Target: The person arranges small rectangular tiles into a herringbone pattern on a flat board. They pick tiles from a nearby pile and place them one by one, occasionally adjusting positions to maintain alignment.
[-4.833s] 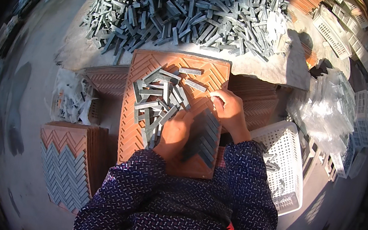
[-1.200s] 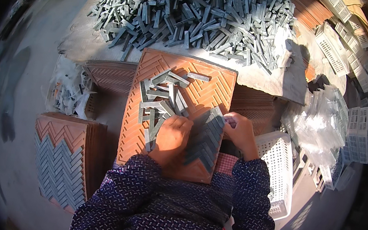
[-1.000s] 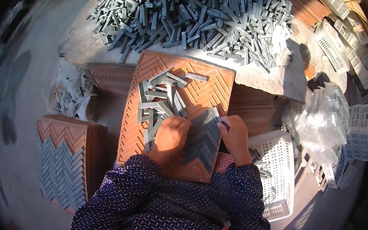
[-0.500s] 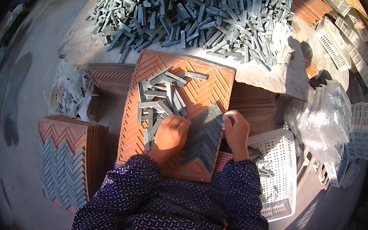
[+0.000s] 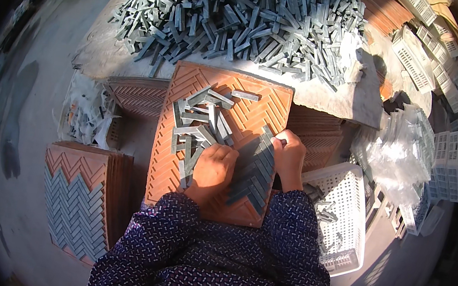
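An orange, herringbone-grooved board (image 5: 191, 77) rests in front of me, its lower edge against my body. Dark grey stone strips (image 5: 252, 172) fill its lower right grooves in a zigzag pattern. Loose grey strips (image 5: 200, 117) lie heaped on its left half, and one single strip (image 5: 245, 95) lies near the top. My left hand (image 5: 214, 170) is closed at the heap's lower end; its curled fingers hide whatever is in them. My right hand (image 5: 289, 157) pinches at the upper right edge of the laid strips. A dark sliver shows between thumb and fingers, too small to name.
A big pile of grey strips (image 5: 245, 18) covers the table (image 5: 355, 105) ahead. At left stands a stack of boards (image 5: 74, 198), the top one partly filled. A white perforated basket (image 5: 355, 217) with some strips is at right, near clear plastic packs (image 5: 402, 148).
My right hand has shifted slightly left and down, onto the edge of the laid strips, with its fingers drawn closer together. My left hand has barely moved.
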Motion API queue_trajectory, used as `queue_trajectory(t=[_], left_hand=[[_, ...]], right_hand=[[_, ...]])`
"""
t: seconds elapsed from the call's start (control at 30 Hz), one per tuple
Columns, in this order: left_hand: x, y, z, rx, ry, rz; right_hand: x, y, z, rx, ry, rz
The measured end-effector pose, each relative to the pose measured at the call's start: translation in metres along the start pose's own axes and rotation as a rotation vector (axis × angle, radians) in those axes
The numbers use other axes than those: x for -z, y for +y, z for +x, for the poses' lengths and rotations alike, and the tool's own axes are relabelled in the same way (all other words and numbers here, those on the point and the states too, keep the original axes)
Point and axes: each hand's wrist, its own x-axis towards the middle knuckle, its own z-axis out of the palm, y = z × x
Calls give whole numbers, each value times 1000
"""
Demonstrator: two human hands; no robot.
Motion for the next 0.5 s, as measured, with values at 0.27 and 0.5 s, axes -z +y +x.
queue_trajectory(t=[0.27, 0.5], left_hand=[[-1, -2, -1, -35, 2, 28], [2, -4, -2, -48, 20, -27]], right_hand=[[-13, -44, 47, 229, -21, -117], [-33, -27, 88, 254, -228, 77]])
